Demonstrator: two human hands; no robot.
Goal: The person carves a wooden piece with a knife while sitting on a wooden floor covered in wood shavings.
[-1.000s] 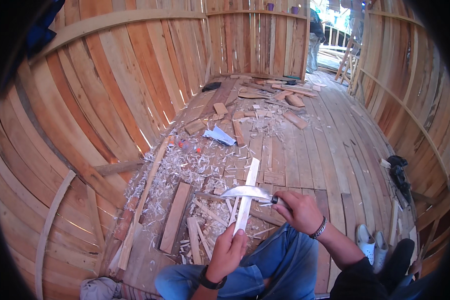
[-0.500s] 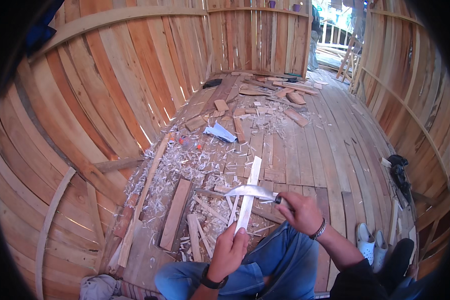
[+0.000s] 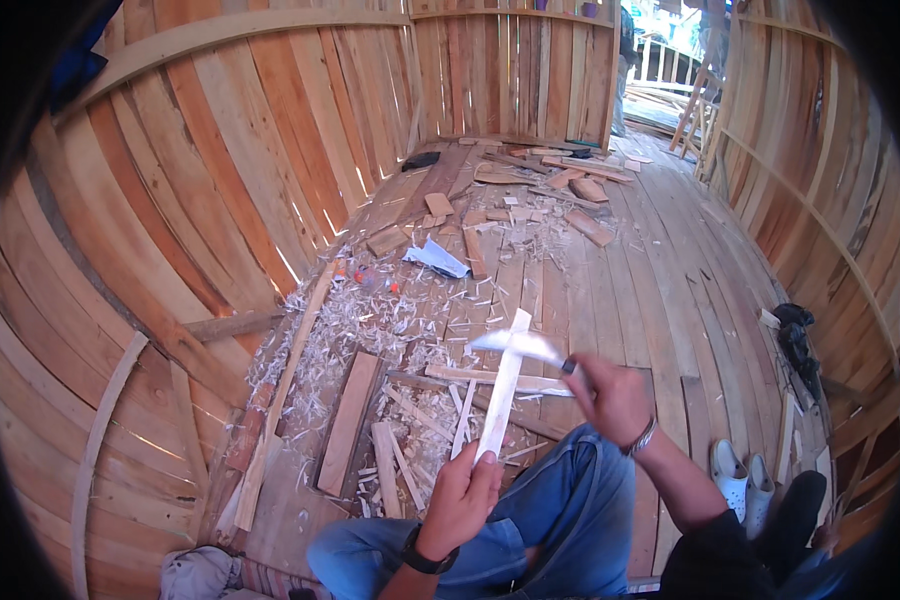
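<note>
My left hand (image 3: 461,490) is closed round the lower end of a pale, narrow wood strip (image 3: 502,400), which slants up and away from me. In my right hand (image 3: 613,397) is the dark handle of a knife (image 3: 530,346) with a curved, shiny blade. The blade lies across the strip near its far end and is slightly blurred. Whether the edge bites into the wood, I cannot tell. Beneath the strip, a longer pale wood piece (image 3: 440,372) rests on the floor.
Curled shavings (image 3: 360,325) cover the plank floor (image 3: 660,290) at left. A brown board (image 3: 350,425) lies near my crossed legs (image 3: 560,520). Beyond are a crumpled white sheet (image 3: 436,258) and scattered offcuts (image 3: 590,226). Pale clogs (image 3: 729,480) stand at right, near a black bag (image 3: 796,340).
My right hand and the knife have moved farther away along the strip, toward its tip, and a little to the right. The left hand keeps its hold, nearly still.
</note>
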